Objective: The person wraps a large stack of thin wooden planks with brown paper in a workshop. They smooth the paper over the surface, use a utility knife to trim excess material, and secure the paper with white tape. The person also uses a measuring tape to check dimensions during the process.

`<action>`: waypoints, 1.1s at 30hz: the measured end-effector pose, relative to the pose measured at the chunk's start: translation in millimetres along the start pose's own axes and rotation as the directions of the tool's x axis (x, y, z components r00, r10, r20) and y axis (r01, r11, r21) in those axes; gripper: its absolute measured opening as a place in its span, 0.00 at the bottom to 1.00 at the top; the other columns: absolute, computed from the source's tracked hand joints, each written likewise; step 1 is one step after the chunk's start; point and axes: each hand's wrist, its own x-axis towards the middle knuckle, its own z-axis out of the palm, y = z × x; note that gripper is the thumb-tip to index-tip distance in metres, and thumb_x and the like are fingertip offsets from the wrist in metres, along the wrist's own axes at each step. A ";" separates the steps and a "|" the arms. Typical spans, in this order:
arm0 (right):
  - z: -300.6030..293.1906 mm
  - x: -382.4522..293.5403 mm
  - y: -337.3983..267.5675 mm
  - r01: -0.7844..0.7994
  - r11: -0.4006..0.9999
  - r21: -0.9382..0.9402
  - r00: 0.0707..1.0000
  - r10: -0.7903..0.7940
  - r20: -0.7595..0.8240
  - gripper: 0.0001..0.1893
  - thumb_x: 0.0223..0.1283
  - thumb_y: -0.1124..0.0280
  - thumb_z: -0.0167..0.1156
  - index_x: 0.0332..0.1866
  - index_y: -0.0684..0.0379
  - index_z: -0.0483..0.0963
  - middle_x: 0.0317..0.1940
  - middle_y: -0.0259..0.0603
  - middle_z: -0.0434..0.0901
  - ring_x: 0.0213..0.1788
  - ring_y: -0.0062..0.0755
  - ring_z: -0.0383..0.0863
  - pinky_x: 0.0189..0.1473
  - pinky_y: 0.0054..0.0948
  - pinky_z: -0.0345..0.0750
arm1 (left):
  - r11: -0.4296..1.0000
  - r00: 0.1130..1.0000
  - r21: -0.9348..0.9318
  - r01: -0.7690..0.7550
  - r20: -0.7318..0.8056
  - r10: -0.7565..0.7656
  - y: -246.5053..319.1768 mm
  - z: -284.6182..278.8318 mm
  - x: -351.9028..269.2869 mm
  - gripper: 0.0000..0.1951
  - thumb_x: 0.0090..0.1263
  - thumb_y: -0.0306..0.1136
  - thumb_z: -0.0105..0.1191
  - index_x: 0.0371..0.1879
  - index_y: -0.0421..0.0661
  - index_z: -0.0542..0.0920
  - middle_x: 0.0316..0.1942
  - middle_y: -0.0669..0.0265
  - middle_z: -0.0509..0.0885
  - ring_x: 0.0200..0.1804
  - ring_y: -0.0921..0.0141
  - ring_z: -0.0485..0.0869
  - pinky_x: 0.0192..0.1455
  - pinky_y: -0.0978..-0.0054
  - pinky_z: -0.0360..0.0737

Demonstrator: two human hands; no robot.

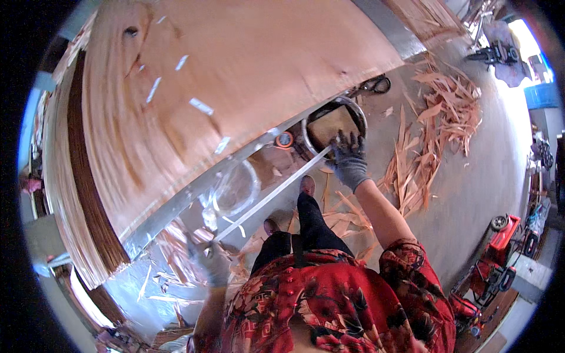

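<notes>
A pale narrow strip, perhaps tape, runs taut between my two gloved hands. My left hand, blurred, grips its lower end beside the table's edge. My right hand has the other end at its fingertips, over the near rim of a round bucket. Inside this bucket lies a tan, flat-topped piece of unclear material. Above my hands spreads a large wood veneer sheet, with several short whitish strips scattered on it.
Scissors and an orange-rimmed roll sit by the table edge, near a clear plastic loop. Veneer scraps litter the floor on the right and around my feet. Red wheeled equipment stands at lower right.
</notes>
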 end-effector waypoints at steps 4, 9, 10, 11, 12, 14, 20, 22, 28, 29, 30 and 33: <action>-69.7 16.0 -63.4 -0.009 1.000 -0.014 0.997 0.010 0.081 0.34 0.52 0.49 0.57 0.65 0.50 0.62 0.71 0.45 0.49 0.70 0.53 0.48 0.68 0.54 0.44 | 0.983 0.992 0.176 -0.045 -0.109 0.065 -50.5 -109.5 -22.7 0.35 0.51 0.18 0.54 0.64 0.36 0.61 0.38 0.56 0.79 0.53 0.59 0.74 0.61 0.60 0.64; -146.5 -8.8 -218.4 0.306 0.477 0.824 0.784 -0.617 0.066 0.29 0.50 0.58 0.62 0.60 0.54 0.67 0.56 0.47 0.70 0.52 0.44 0.71 0.56 0.40 0.67 | 1.000 0.927 -0.013 0.020 0.374 -0.013 2.6 -116.6 -18.2 0.34 0.50 0.23 0.57 0.62 0.38 0.64 0.61 0.51 0.66 0.61 0.52 0.65 0.62 0.59 0.63; -164.7 -18.2 -256.0 0.139 0.235 0.962 0.709 -0.702 0.069 0.28 0.50 0.64 0.62 0.58 0.59 0.68 0.53 0.48 0.73 0.51 0.40 0.74 0.54 0.33 0.71 | 0.984 0.943 0.010 -0.176 0.288 0.166 14.8 -119.8 -20.6 0.35 0.50 0.23 0.57 0.63 0.39 0.63 0.60 0.50 0.67 0.60 0.52 0.66 0.61 0.59 0.64; -190.7 -25.4 -281.3 0.212 0.224 0.951 0.624 -0.780 0.044 0.26 0.51 0.70 0.63 0.57 0.63 0.68 0.52 0.48 0.74 0.52 0.38 0.76 0.53 0.31 0.73 | 0.932 0.918 0.062 -0.358 0.208 0.339 22.3 -125.9 -21.1 0.36 0.49 0.24 0.57 0.63 0.39 0.62 0.59 0.50 0.69 0.59 0.53 0.68 0.60 0.59 0.65; -223.4 -28.3 -305.6 0.117 0.296 0.948 0.524 -0.829 0.194 0.26 0.50 0.77 0.61 0.58 0.61 0.68 0.51 0.48 0.76 0.52 0.35 0.77 0.52 0.34 0.74 | 0.918 0.906 0.048 -0.393 0.189 0.378 25.3 -135.0 -19.0 0.37 0.50 0.24 0.57 0.64 0.40 0.62 0.58 0.50 0.69 0.58 0.53 0.69 0.59 0.59 0.66; -215.0 -32.0 -336.0 0.203 0.258 0.945 0.412 -0.898 0.157 0.21 0.51 0.73 0.61 0.54 0.61 0.72 0.47 0.50 0.78 0.49 0.39 0.79 0.50 0.32 0.75 | 0.892 0.889 0.037 -0.450 0.112 0.444 31.0 -150.3 -9.9 0.38 0.49 0.25 0.57 0.65 0.40 0.60 0.54 0.49 0.72 0.52 0.55 0.74 0.53 0.61 0.71; -172.1 -35.1 -409.8 0.251 0.158 0.955 0.283 -0.955 0.084 0.10 0.55 0.65 0.57 0.35 0.60 0.76 0.29 0.46 0.81 0.31 0.43 0.80 0.36 0.33 0.77 | 0.999 0.999 -0.037 0.039 -0.005 -0.039 -0.6 -192.1 -28.1 0.46 0.49 0.30 0.64 0.66 0.33 0.50 0.44 0.49 0.78 0.39 0.58 0.78 0.44 0.64 0.74; -160.7 -41.4 -440.9 0.277 0.116 0.954 0.361 -0.932 0.008 0.09 0.54 0.66 0.57 0.32 0.62 0.75 0.25 0.48 0.80 0.27 0.43 0.81 0.31 0.34 0.76 | 0.989 0.968 -0.080 0.123 -0.209 -0.137 -29.9 -201.8 -43.7 0.53 0.49 0.32 0.66 0.67 0.29 0.41 0.40 0.52 0.80 0.39 0.61 0.80 0.41 0.67 0.74; -154.8 -63.8 -534.2 0.108 0.126 0.986 0.344 -0.936 0.082 0.08 0.63 0.69 0.53 0.33 0.63 0.74 0.23 0.37 0.77 0.26 0.27 0.77 0.29 0.27 0.73 | 0.870 0.972 -0.451 0.201 -0.015 -0.233 -100.1 -204.2 -64.7 0.58 0.49 0.35 0.69 0.67 0.30 0.35 0.57 0.38 0.68 0.56 0.55 0.74 0.58 0.66 0.70; -153.1 -69.1 -555.2 0.110 0.107 0.988 0.332 -0.941 0.065 0.09 0.65 0.69 0.51 0.33 0.63 0.73 0.22 0.31 0.76 0.24 0.19 0.74 0.27 0.24 0.71 | 0.907 0.987 -0.407 0.108 -0.064 -0.146 -124.4 -196.2 -69.5 0.57 0.49 0.35 0.68 0.67 0.30 0.35 0.56 0.38 0.68 0.57 0.55 0.73 0.58 0.66 0.70; -150.9 -72.2 -577.7 0.113 0.065 0.992 0.309 -0.951 0.027 0.10 0.66 0.68 0.51 0.32 0.61 0.73 0.21 0.28 0.74 0.24 0.17 0.72 0.26 0.21 0.70 | 0.862 0.984 -0.498 0.097 -0.081 -0.158 -136.1 -201.8 -68.4 0.56 0.52 0.36 0.67 0.67 0.31 0.35 0.52 0.43 0.72 0.55 0.58 0.74 0.57 0.70 0.71; -167.5 -86.1 -645.9 -0.099 0.173 0.980 0.281 -0.940 0.195 0.09 0.64 0.67 0.53 0.35 0.61 0.76 0.21 0.32 0.77 0.25 0.19 0.75 0.28 0.23 0.72 | 0.663 0.955 -0.742 0.099 -0.116 -0.273 -193.1 -215.5 -65.2 0.46 0.57 0.32 0.63 0.68 0.35 0.44 0.47 0.58 0.75 0.47 0.71 0.74 0.50 0.75 0.74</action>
